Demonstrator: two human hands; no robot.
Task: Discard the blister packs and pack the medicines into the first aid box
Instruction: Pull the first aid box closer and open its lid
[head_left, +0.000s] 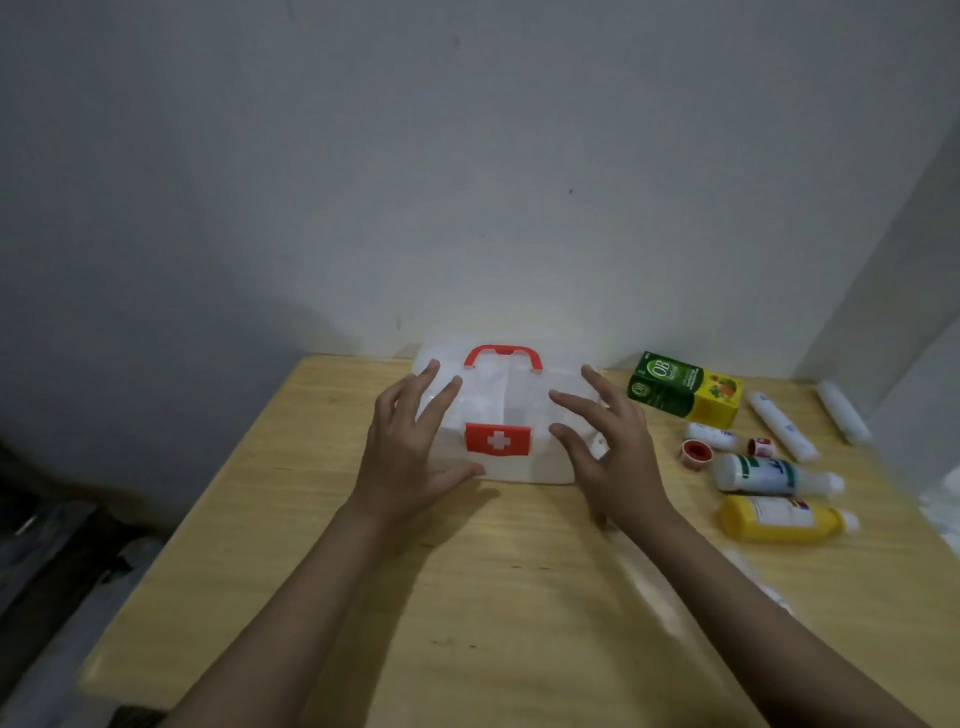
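Fingers (434, 395) of both hands spread open around the closed first aid box (506, 415) at frame centre, gripping nothing. Medicines (769, 475) lie unpacked at right; packing evidently not begun.

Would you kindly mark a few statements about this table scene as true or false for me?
1. The first aid box is closed, its red latch facing the person. True.
2. The right hand holds the yellow bottle. False: the bottle lies on the table, apart from that open hand.
3. The left hand rests open against the box's left side. True.
4. The green and yellow carton sits left of the box. False: it is to the right.
5. The white bottle stands upright. False: it lies on its side.
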